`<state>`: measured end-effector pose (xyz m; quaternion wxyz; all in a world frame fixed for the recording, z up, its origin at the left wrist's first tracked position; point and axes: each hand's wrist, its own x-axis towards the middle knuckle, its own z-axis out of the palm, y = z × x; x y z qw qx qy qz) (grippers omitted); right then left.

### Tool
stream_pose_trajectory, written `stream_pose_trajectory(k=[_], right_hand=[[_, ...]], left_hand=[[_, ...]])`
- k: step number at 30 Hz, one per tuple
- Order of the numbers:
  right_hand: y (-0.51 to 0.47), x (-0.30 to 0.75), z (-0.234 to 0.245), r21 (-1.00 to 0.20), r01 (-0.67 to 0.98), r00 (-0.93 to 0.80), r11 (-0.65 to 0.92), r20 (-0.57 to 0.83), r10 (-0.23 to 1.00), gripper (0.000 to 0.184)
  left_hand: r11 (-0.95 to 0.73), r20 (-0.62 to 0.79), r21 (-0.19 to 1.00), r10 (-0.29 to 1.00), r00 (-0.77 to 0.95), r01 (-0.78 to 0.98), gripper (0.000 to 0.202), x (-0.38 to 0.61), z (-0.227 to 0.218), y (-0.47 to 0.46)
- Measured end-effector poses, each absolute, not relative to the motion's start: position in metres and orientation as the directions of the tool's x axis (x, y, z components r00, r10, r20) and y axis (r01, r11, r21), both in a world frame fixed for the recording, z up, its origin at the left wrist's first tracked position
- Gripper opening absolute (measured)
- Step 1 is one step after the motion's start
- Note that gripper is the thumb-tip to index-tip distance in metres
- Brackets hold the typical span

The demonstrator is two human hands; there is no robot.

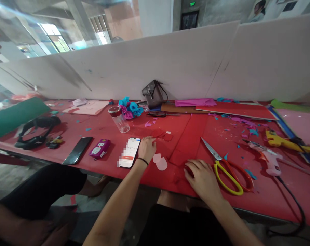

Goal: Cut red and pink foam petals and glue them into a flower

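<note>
My left hand (pixel 147 149), with a black band at the wrist, reaches forward beside a lit phone (pixel 130 152). Its fingertips are at the edge of some cut red paper pieces (pixel 158 133); nothing shows in its grip. Just below lie pale pink rounded paper pieces (pixel 161 164). My right hand (pixel 202 177) rests with fingers loosely spread at the lower edge of a long strip of red crepe paper (pixel 190 143). Scissors (pixel 223 164) with yellow and red handles lie right of that hand, blades partly apart.
Glue guns, one pink (pixel 269 159) and one yellow (pixel 280 140), lie at right with a cord. A clear jar (pixel 120 121), paper flowers (pixel 130 108), black bag (pixel 153 95), purple device (pixel 99 149) and dark phone (pixel 78 150) stand around. Another person's arm (pixel 24 229) shows lower left.
</note>
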<state>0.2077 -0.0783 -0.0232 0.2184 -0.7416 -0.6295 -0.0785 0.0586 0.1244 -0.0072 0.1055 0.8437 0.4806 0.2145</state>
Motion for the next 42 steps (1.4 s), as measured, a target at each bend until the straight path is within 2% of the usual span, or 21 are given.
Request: stream_pose_trajectory(k=[4,7,14,19,24,28,30,33,38,42], right_hand=[[-0.084,0.205,-0.025,-0.234,0.968,0.189,-0.095,0.420,0.888,0.021],[-0.093,0.208,-0.028,-0.260,0.964,0.184,-0.064,0.471,0.863,0.022],[-0.121,0.245,-0.031,-0.256,0.965,0.210,-0.059,0.619,0.756,0.021],[-0.140,0.269,-0.031,-0.244,0.960,0.267,-0.136,0.661,0.701,0.020],[-0.146,0.267,-0.031,-0.262,0.954,0.289,-0.148,0.662,0.692,0.019],[-0.136,0.233,-0.029,-0.297,0.950,0.270,-0.101,0.612,0.743,0.021],[-0.128,0.211,-0.028,-0.316,0.948,0.226,-0.044,0.567,0.792,0.024],[-0.117,0.182,-0.026,-0.315,0.949,0.151,0.016,0.500,0.853,0.028],[-0.105,0.164,-0.028,-0.326,0.945,0.179,-0.038,0.414,0.893,0.024],[-0.101,0.168,-0.029,-0.366,0.931,0.154,-0.003,0.385,0.910,0.020]], left_hand=[[-0.494,0.283,0.404,0.868,0.409,0.770,0.033,0.064,-0.008,0.137],[-0.532,0.283,0.392,0.846,0.451,0.751,0.030,0.079,-0.009,0.149],[-0.489,0.239,0.370,0.872,0.428,0.790,0.027,0.096,-0.006,0.156],[-0.441,0.302,0.512,0.896,0.326,0.738,0.028,0.058,0.000,0.124],[-0.417,0.266,0.546,0.909,0.321,0.726,0.022,0.019,-0.010,0.064],[-0.383,0.276,0.455,0.919,0.281,0.804,0.034,0.024,-0.021,0.038],[-0.374,0.277,0.451,0.922,0.272,0.810,0.033,0.030,-0.023,0.036],[-0.348,0.267,0.519,0.934,0.239,0.781,0.025,0.033,-0.024,0.038],[-0.296,0.259,0.652,0.952,0.162,0.698,0.008,0.029,-0.026,0.041],[-0.213,0.214,0.775,0.974,0.069,0.596,0.009,0.025,-0.027,0.046]])
